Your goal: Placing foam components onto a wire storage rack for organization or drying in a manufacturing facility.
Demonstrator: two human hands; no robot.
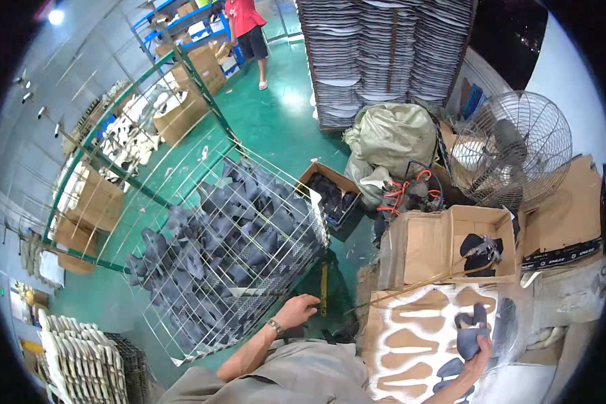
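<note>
At the lower right, my right hand (pixel 479 353) grips a dark grey bicycle saddle pad (pixel 473 328) above a cardboard sheet (pixel 377 347). White paint on the sheet surrounds several bare brown saddle-shaped outlines. Other dark saddle pads (pixel 450 369) lie on the sheet beside my right wrist. My left hand (pixel 296 312) is in front of my body with its fingers loosely extended and nothing in them. It is near the right side of a wire-mesh cage (pixel 316 219) heaped with dark grey saddle pads (pixel 215 236).
Beyond the sheet sits an open cardboard box (pixel 417 249) with a dark item and a metal tool on a thin hose. A large fan (pixel 512 151), green sack (pixel 390 138) and small bin (pixel 330 195) stand farther back. Another person (pixel 248 30) stands far off.
</note>
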